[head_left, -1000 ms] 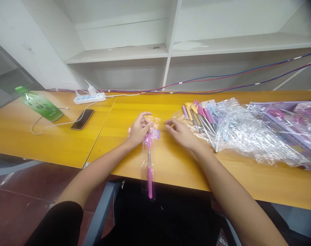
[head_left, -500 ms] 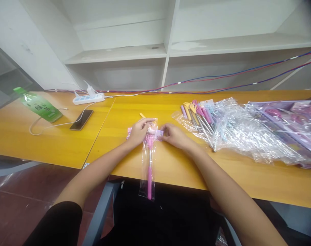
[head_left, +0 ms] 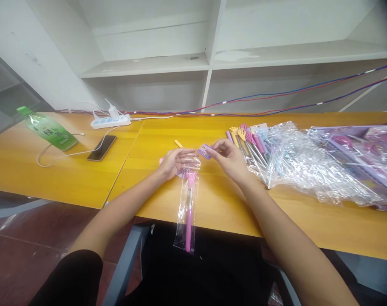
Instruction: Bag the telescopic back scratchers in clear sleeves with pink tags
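Note:
A pink hand-shaped back scratcher (head_left: pixel 189 221) lies in a clear plastic bag (head_left: pixel 181 212), its handle end reaching past the table's front edge. My left hand (head_left: pixel 174 162) is at the top of the bag, fingers stretched out and apart, partly over the plastic. Between the thumb and fingers of my right hand (head_left: pixel 230 158) is a small purple printed card (head_left: pixel 204 151), raised just right of my left fingertips. Pink and purple printed pieces show partly under my left hand, mostly hidden.
Several back scratchers (head_left: pixel 244 138) and crumpled clear packaging (head_left: pixel 301 161) lie to the right, beside a purple box (head_left: pixel 368 157). A small yellow stick (head_left: pixel 178 143) lies behind my left hand. Leftward are a phone (head_left: pixel 102 148), a green bottle (head_left: pixel 51 131) and a power strip (head_left: pixel 110 122).
My right hand has lifted the purple card up and away from the bag. My left hand has opened out, and the bagged back scratcher has shifted slightly right and toward me.

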A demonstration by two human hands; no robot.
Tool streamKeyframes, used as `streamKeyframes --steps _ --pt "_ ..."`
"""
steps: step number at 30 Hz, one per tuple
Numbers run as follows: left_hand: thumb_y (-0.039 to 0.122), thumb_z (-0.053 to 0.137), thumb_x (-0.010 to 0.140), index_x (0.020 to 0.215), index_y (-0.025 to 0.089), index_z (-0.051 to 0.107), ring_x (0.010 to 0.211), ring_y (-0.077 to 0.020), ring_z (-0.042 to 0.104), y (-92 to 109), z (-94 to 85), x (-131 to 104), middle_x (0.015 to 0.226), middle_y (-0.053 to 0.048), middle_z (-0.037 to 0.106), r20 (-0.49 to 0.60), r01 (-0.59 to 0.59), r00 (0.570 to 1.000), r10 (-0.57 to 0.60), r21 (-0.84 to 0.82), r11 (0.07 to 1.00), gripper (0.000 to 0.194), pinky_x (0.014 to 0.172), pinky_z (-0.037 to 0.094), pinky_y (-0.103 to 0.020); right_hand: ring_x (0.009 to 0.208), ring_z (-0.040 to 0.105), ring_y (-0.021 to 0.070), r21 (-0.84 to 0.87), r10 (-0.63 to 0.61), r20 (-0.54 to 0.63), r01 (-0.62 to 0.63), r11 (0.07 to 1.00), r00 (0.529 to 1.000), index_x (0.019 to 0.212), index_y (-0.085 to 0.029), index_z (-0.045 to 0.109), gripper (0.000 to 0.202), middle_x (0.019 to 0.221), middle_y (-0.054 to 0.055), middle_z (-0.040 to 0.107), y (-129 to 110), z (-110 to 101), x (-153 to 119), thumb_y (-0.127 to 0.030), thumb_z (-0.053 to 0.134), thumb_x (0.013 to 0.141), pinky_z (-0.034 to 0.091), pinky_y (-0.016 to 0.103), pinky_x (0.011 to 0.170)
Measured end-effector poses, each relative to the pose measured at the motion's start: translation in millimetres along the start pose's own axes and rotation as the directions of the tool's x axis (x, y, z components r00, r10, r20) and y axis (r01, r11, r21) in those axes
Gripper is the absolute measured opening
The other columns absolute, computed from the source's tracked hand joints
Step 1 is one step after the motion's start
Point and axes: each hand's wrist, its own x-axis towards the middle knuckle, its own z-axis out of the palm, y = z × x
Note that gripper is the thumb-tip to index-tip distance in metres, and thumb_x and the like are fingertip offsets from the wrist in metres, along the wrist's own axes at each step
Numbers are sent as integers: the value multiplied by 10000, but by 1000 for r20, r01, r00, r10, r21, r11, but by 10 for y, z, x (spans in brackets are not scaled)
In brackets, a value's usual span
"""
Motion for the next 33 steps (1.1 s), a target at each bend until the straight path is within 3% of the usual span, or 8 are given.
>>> streamKeyframes --steps 3,6,11,19,24,30,33 --pt "486 565 986 1146 88 809 1052 -338 811 17 -20 -5 1214 -252 810 100 66 993 -62 -38 997 493 986 643 -499 872 682 202 35 7 -9 -6 999 1000 1048 -265 588 474 972 34 708 -27 96 -47 -617 835 847 590 361 780" --pt "535 558 980 1175 76 803 1116 -356 796 39 -11 -29 1207 -269 807 150 61 987 -55 -35 998 555 1031 619 -512 898 699 214 -2 -7 -17 7 1000 1000 1110 -266 587 499 1063 61 737 -7 148 -79 -628 822 860 615 384 788" --pt "528 566 970 1225 87 794 1210 -374 760 68 19 -68 1279 -259 789 174 80 982 -71 -46 996 558 1065 594 -531 920 714 235 -222 -94 -40 83 972 995 1023 -247 638 386 1031 71 750 6 116 -92 -590 782 924 608 418 840" --pt "540 590 964 1166 105 814 1200 -341 754 26 -3 -39 1260 -239 797 172 104 980 -96 -36 994 529 1057 591 -477 919 672 258 -388 -219 204 284 877 954 1147 -261 782 246 997 86 713 -71 -24 -73 -453 665 1047 575 442 869" --pt "571 597 952 1183 111 811 1201 -353 752 9 -2 -44 1272 -239 794 203 94 975 -89 -17 995 558 1033 603 -494 878 635 251 -420 -201 279 308 854 939 1164 -276 816 280 1000 92 636 -119 -4 -110 -440 608 1071 564 448 838" --pt "485 630 955 1210 145 819 1213 -337 752 -15 -29 -26 1353 -215 773 180 21 983 -19 -10 1000 465 1004 630 -494 938 627 259 -409 -202 337 336 848 920 1074 -282 812 266 1069 100 614 -184 19 -166 -426 588 1069 576 481 898" --pt "348 752 890 1215 171 826 1197 -328 761 -28 -12 -37 1359 -203 772 169 -59 984 54 27 998 377 994 637 -484 949 640 248 -393 -180 306 297 870 935 1198 -289 782 258 1178 108 609 -161 27 -172 -426 626 1045 598 474 894"
